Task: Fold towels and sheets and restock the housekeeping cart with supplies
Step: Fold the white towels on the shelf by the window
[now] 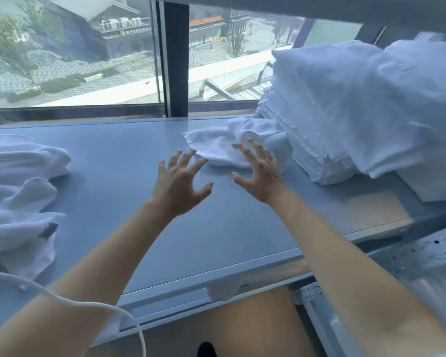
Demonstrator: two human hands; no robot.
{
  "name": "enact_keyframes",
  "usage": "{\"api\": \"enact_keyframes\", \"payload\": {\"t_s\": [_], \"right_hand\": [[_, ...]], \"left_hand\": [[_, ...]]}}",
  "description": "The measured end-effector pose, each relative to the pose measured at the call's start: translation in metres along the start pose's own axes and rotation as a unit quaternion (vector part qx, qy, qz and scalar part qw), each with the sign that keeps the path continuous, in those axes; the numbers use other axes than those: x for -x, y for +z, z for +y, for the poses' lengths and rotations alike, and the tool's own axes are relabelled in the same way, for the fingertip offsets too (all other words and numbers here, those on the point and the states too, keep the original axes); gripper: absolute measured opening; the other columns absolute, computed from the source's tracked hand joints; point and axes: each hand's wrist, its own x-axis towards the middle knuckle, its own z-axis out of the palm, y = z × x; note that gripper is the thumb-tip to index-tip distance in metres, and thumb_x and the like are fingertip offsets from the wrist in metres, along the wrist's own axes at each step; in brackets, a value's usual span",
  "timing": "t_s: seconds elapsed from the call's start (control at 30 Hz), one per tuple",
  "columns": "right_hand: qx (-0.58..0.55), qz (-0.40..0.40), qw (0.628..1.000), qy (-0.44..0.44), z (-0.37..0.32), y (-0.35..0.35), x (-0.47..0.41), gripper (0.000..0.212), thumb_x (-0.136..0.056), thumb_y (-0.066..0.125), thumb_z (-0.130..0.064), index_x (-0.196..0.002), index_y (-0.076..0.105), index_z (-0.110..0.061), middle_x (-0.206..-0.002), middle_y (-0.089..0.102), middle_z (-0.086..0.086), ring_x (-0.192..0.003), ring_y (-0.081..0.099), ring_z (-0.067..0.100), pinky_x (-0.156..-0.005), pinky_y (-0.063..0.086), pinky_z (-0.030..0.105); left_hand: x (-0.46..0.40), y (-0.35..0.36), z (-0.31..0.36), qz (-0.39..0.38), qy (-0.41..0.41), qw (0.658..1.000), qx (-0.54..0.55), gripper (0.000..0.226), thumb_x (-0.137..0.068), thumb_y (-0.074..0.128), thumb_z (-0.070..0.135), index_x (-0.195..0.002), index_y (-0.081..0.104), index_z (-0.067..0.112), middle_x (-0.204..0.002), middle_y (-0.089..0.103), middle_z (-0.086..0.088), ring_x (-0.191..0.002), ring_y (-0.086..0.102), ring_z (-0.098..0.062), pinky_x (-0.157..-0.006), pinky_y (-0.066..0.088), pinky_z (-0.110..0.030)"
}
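A small crumpled white towel (216, 145) lies on the blue table (129, 191) just beyond both hands. My left hand (178, 181) hovers over the table with its fingers spread, fingertips near the towel's near-left corner. My right hand (258, 171) is also spread wide, its fingers over the towel's near edge; neither hand holds anything. A tall pile of folded white towels and sheets (358, 106) stands at the right, right next to the small towel. Loose, unfolded white towels (21, 197) lie heaped at the left edge.
A large window (75, 52) with a dark frame post (174, 60) runs behind the table. A white cord (93, 305) loops at the lower left. A metal cart surface (428, 258) sits to the lower right, below the table's edge.
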Motion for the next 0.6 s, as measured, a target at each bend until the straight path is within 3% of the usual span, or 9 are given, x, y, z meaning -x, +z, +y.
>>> {"api": "enact_keyframes", "payload": {"t_s": [0.2, 0.4, 0.5, 0.6], "right_hand": [[0.062, 0.049, 0.997, 0.005, 0.056, -0.017, -0.03, 0.083, -0.088, 0.065, -0.054, -0.16, 0.027, -0.036, -0.17, 0.012, 0.003, -0.157, 0.009, 0.031, -0.121, 0.017, 0.062], [0.104, -0.047, 0.993, 0.044, 0.089, -0.015, -0.088, 0.096, -0.085, 0.063, -0.068, -0.162, 0.011, -0.044, -0.172, -0.006, -0.006, -0.158, -0.005, 0.03, -0.123, 0.007, 0.063], [0.122, -0.113, 0.984, 0.061, 0.097, -0.007, -0.102, 0.091, -0.084, 0.062, -0.07, -0.16, 0.015, -0.048, -0.171, 0.0, -0.006, -0.155, 0.011, 0.035, -0.121, 0.021, 0.06], [0.109, -0.138, 0.982, 0.062, 0.1, 0.006, -0.099, 0.08, -0.085, 0.066, -0.059, -0.155, 0.029, -0.047, -0.169, 0.011, -0.006, -0.145, 0.03, 0.037, -0.115, 0.035, 0.05]], "left_hand": [[-0.05, 0.054, 0.036, -0.061, 0.038, 0.997, -0.027, 0.084, -0.088, 0.057, 0.065, -0.159, 0.022, 0.036, -0.166, 0.022, -0.003, -0.154, 0.015, -0.032, -0.116, 0.025, -0.065], [-0.093, 0.09, 0.034, -0.126, 0.027, 0.989, -0.078, 0.087, -0.089, 0.05, 0.072, -0.16, 0.01, 0.045, -0.17, 0.01, -0.001, -0.156, 0.008, -0.036, -0.118, 0.022, -0.067], [-0.1, 0.103, 0.025, -0.167, 0.003, 0.983, -0.079, 0.081, -0.09, 0.047, 0.074, -0.159, 0.014, 0.046, -0.17, 0.012, 0.002, -0.156, 0.009, -0.035, -0.119, 0.023, -0.064], [-0.093, 0.112, 0.018, -0.18, -0.011, 0.982, -0.06, 0.074, -0.092, 0.044, 0.072, -0.157, 0.023, 0.045, -0.17, 0.015, 0.004, -0.155, 0.012, -0.032, -0.119, 0.023, -0.061]]}}
